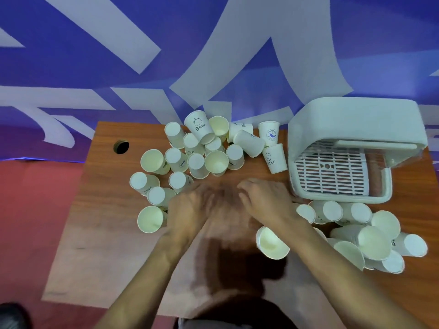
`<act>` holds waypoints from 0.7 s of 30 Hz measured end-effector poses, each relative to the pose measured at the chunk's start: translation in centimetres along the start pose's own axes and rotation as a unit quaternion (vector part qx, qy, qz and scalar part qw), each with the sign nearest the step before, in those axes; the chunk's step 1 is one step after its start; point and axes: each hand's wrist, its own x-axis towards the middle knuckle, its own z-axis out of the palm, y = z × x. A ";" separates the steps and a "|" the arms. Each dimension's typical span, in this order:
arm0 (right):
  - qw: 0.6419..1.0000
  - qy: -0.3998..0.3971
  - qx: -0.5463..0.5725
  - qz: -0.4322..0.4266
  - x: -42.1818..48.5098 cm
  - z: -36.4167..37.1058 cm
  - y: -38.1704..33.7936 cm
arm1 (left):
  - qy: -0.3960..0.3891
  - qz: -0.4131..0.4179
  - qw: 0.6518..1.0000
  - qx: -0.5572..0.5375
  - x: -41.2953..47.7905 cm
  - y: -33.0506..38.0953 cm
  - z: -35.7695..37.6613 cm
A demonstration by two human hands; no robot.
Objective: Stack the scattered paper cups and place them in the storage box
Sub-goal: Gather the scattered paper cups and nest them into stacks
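Several white paper cups lie scattered over the far middle of the wooden table, some upright, some upside down, some on their sides. A second heap of cups lies at the right, in front of the white storage box, whose lid is raised above a slotted tray. One open cup lies on its side beside my right forearm. My left hand and my right hand hover blurred over the bare table middle, fingers spread, holding nothing.
A round cable hole sits in the table's far left corner. Behind the table hangs a blue and white patterned backdrop. Red floor lies to the left. Bare wood shows near the front edge.
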 end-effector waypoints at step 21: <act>0.991 -0.039 -0.106 -0.069 8.5 6.1 -1.6 | -0.180 0.031 0.939 0.291 -0.2 -6.0 3.2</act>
